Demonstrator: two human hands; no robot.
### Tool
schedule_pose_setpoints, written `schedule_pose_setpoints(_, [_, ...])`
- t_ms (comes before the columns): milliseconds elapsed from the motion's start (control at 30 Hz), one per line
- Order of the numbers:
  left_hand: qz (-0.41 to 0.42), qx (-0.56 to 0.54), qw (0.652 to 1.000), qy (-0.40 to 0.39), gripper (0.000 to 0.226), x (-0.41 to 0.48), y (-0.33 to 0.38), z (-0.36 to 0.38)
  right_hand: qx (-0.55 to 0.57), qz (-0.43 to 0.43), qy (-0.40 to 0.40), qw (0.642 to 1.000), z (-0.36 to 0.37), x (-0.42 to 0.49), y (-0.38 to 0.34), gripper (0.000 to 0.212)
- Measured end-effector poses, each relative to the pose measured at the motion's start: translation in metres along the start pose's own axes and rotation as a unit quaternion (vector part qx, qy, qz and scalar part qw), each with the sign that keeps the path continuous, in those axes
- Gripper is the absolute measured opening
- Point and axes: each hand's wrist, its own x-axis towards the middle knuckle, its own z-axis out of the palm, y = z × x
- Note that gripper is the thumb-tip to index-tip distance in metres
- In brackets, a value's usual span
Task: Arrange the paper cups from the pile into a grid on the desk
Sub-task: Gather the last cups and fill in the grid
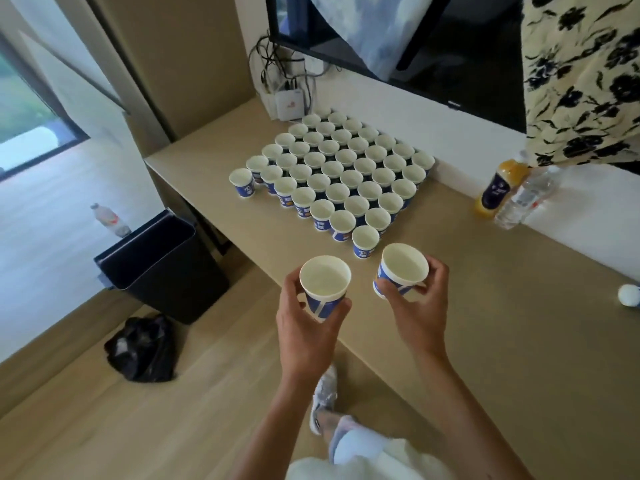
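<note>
My left hand (308, 317) grips one blue-and-white paper cup (325, 285), right hand (415, 306) a second cup (403, 268), fingers curled round each; I risk clipping the packed cup grid (339, 174) at 12 o'clock, toppling neighbours.

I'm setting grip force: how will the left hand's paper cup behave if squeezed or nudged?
Probably light: the left hand holds the paper cup aloft with fingers alone. Its thin open rim likely dents under squeezing. Empty and narrow-based, it may tip easily.
</note>
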Motion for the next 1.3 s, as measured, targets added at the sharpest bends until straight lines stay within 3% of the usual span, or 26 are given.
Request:
schedule_pose_setpoints(267, [-0.015, 0.076, 0.997, 0.018, 0.064, 0.136, -0.035, -0.032, 0.046, 0.031, -0.034, 0.998, 0.118, 0.067, 0.012, 0.065])
schedule_pose_setpoints(633, [-0.053, 0.067, 0.995, 0.053, 0.062, 0.278, -0.089, -0.032, 0.028, 0.057, -0.045, 0.997, 0.207, 0.107, -0.003, 0.056])
schedule_pose_setpoints(1300, [-0.134, 0.122, 0.978, -0.1, 0.072, 0.418, -0.238, -0.021, -0.08, 0.07, 0.07, 0.992, 0.348, 0.128, -0.004, 0.066])
